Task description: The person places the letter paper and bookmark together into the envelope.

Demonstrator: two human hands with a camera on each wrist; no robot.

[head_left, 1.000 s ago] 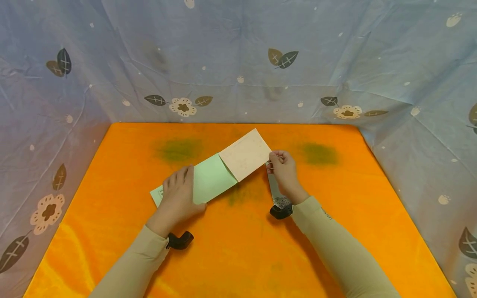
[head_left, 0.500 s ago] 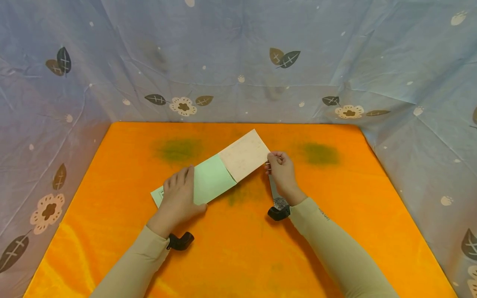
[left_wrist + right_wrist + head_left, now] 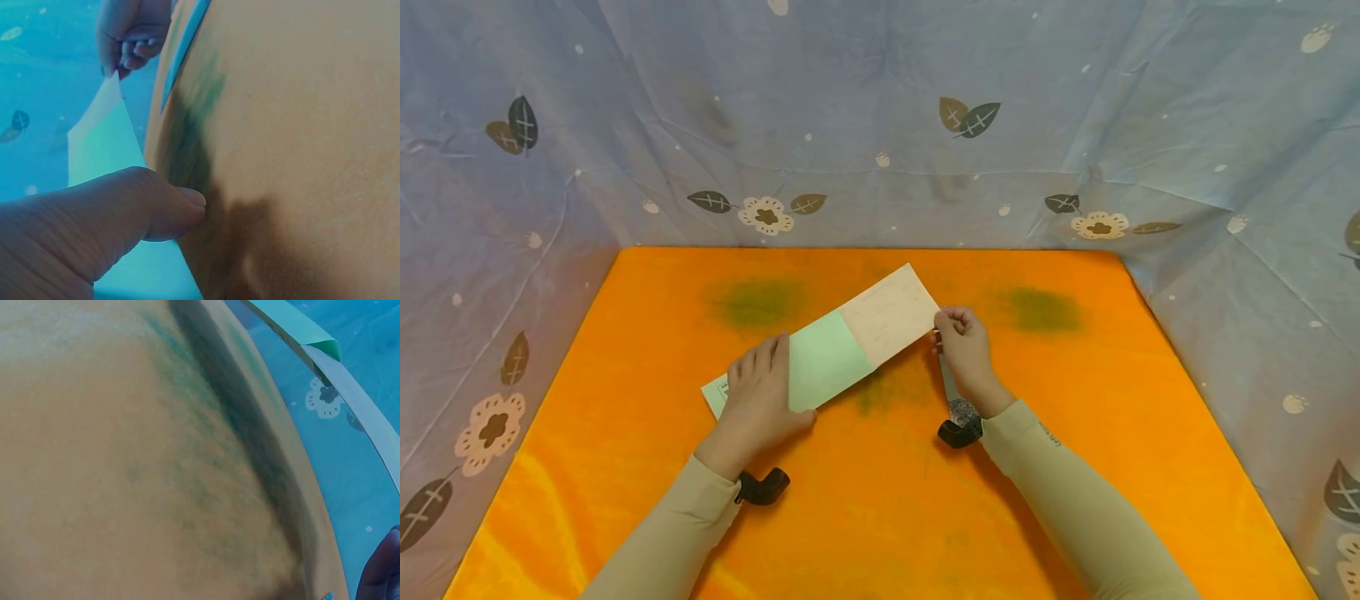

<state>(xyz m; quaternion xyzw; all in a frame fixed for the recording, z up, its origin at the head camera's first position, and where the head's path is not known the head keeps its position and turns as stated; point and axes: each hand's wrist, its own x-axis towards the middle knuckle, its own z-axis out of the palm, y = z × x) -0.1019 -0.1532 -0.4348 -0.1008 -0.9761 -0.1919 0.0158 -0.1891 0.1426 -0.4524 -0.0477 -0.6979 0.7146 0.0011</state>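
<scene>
A light green paper sleeve (image 3: 829, 360) slants across the middle of the head view, with a small printed box at its lower left end. Out of its upper right end extends a pale pinkish card (image 3: 891, 315). My left hand (image 3: 756, 404) grips the sleeve, thumb (image 3: 169, 209) along the near edge and fingers over the top. My right hand (image 3: 967, 354) pinches the card's right corner between thumb and fingertips. In the right wrist view the sleeve's mouth (image 3: 325, 347) bulges slightly around the card. A narrow grey strip (image 3: 950, 379) with a patterned end lies below my right hand, partly hidden.
An orange cloth (image 3: 880, 517) with dark greenish patches covers the table. Blue curtains (image 3: 880, 100) printed with leaves and flowers enclose the back and both sides. Black wrist devices (image 3: 763, 487) sit at both cuffs.
My right hand has moved slightly left, and a little less of the card shows outside the sleeve. The gap at the sleeve's mouth looks flatter. My left hand stays in place.
</scene>
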